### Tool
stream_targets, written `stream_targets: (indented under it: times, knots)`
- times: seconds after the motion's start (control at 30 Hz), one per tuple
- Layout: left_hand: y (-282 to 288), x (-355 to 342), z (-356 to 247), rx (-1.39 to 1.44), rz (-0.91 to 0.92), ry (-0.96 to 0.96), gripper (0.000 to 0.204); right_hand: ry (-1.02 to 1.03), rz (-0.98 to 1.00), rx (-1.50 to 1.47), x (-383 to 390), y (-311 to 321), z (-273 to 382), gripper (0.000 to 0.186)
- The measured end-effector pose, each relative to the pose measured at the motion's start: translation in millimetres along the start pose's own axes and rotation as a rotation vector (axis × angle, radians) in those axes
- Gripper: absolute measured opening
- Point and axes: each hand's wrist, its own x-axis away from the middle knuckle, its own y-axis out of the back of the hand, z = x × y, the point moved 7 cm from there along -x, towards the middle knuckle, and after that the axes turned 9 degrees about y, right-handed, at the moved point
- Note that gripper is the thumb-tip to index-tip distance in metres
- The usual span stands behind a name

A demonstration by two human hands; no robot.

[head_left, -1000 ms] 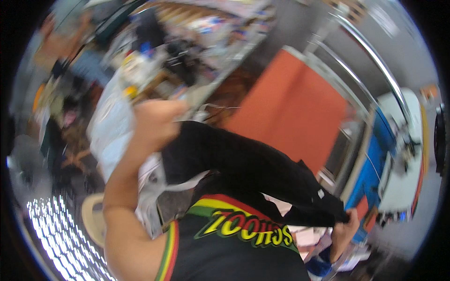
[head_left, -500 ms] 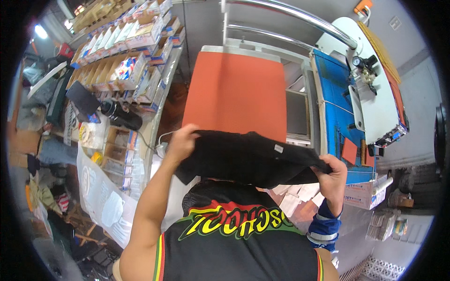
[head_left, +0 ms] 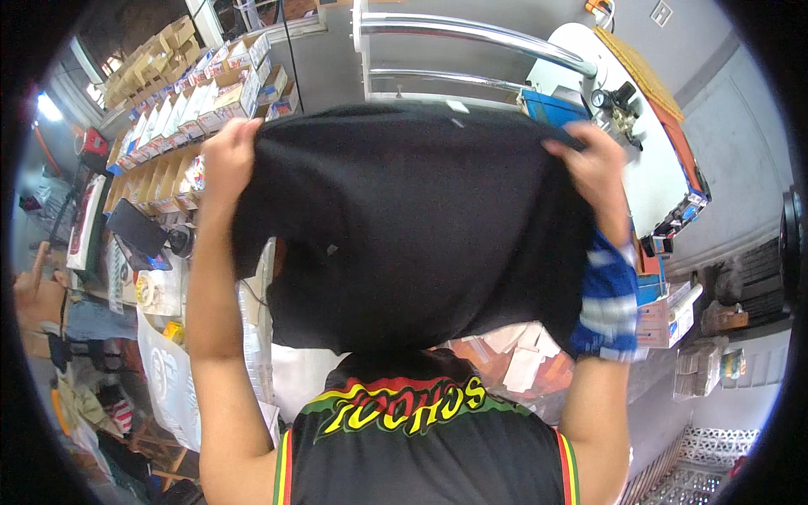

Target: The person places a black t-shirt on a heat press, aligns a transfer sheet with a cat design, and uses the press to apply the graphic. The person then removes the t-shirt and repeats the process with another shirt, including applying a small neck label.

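Note:
A black T-shirt (head_left: pixel 421 227) hangs spread out in front of me, raised and held by its two upper corners. My left hand (head_left: pixel 230 158) is closed on the left corner, where a short sleeve droops below it. At the opposite corner my right hand (head_left: pixel 593 160), slightly blurred, pinches the cloth between thumb and fingers. A small white label (head_left: pixel 457 107) shows at the shirt's upper edge. Blue and white cloth (head_left: pixel 610 303) is wrapped about my right forearm. The orange pad seen earlier is hidden behind the shirt.
Chrome bars (head_left: pixel 480 32) of a machine stand beyond the shirt. A pressure gauge (head_left: pixel 598 98) sits on a white surface at the right. Open cartons (head_left: pixel 168 122) of packets fill the left table. Another person's arm (head_left: pixel 40 282) shows at the far left.
Both hands have risen and moved farther away, lifting the T-shirt. It was bunched low in front of the orange pad; now it hangs opened out and covers the pad.

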Motion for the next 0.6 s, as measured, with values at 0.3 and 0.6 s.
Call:
stream_targets:
  times: [0.3, 0.6]
  knots:
    - [-209, 92, 127, -0.287, 0.409, 0.08, 0.032, 0.502, 0.882, -1.627, 114, -132, 336, 0.025]
    - [-155, 214, 240, 0.083, 0.623, 0.923, 0.054, -0.159, 0.497, -0.299, 152, -178, 33, 0.033]
